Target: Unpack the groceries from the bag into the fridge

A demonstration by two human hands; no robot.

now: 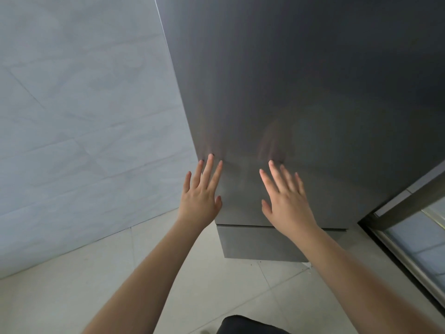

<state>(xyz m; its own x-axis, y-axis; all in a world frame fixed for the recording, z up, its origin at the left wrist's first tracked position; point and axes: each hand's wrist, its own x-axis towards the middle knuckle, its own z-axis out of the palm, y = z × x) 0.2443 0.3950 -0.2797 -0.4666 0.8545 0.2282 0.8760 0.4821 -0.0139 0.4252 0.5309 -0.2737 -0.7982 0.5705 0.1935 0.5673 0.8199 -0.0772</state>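
Observation:
A tall grey steel fridge (301, 80) fills the upper right of the head view, its doors closed. A lower drawer front (260, 244) sits below the main door. My left hand (201, 191) is raised near the door's left edge, fingers spread, fingertips at or touching the steel. My right hand (286, 198) is held up beside it with fingers apart, in front of the door's lower part. Both hands are empty. Faint reflections of them show on the door. No bag or groceries are in view.
A pale tiled wall (84, 128) stands left of the fridge. Light floor tiles (120, 285) lie below. A dark-framed glass door or window (414, 235) sits at the right. A dark item of clothing (250, 325) shows at the bottom edge.

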